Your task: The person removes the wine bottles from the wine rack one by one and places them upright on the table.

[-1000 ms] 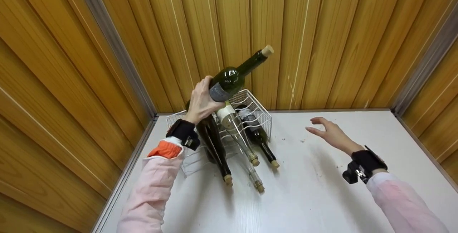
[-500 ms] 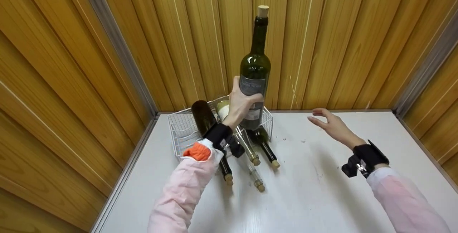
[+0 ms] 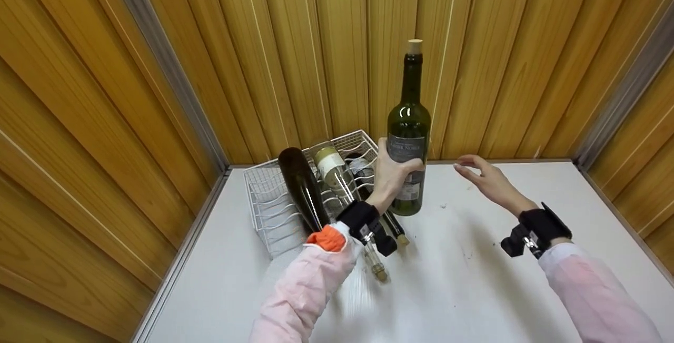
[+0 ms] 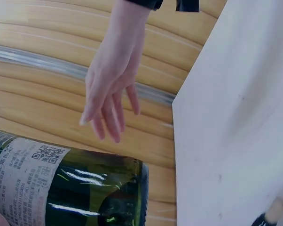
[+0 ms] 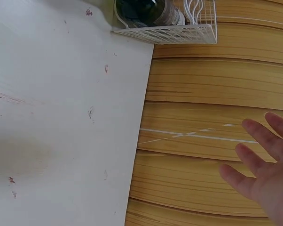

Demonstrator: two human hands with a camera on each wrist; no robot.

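Note:
My left hand [image 3: 392,177] grips a green wine bottle [image 3: 409,121] round its grey label. The bottle stands upright in the air, cork at the top, just right of a white wire wine rack [image 3: 263,216]. In the left wrist view the base half of this wine bottle [image 4: 94,183] shows, with a white back label and a QR code. To its right is my right hand [image 3: 492,185], fingers loosely bent and holding nothing. The right wrist view shows the same right hand [image 5: 273,174] with fingers spread.
In the rack lie a dark brown bottle [image 3: 301,182], a clear bottle [image 3: 334,169] with a pale label, and a dark green bottle [image 3: 395,229], partly hidden by my left arm. Another clear neck [image 3: 376,264] sticks out lower. Wood-look panels [image 3: 489,69] wall the white table [image 3: 437,290].
My left hand has carried the green wine bottle from over the rack to its right, turning it from tilted to upright, then lowering it. My right hand has barely moved.

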